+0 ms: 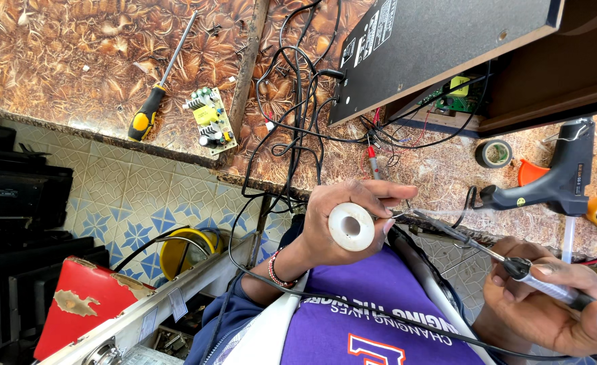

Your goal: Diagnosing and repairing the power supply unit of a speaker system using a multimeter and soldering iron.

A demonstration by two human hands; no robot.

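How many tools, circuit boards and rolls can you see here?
Hand tools: 3 – screwdriver, glue gun, soldering iron in the right hand
Circuit boards: 2 – loose board, green board inside the black box
Rolls: 2 – white solder spool in the left hand, tape roll
Total: 7
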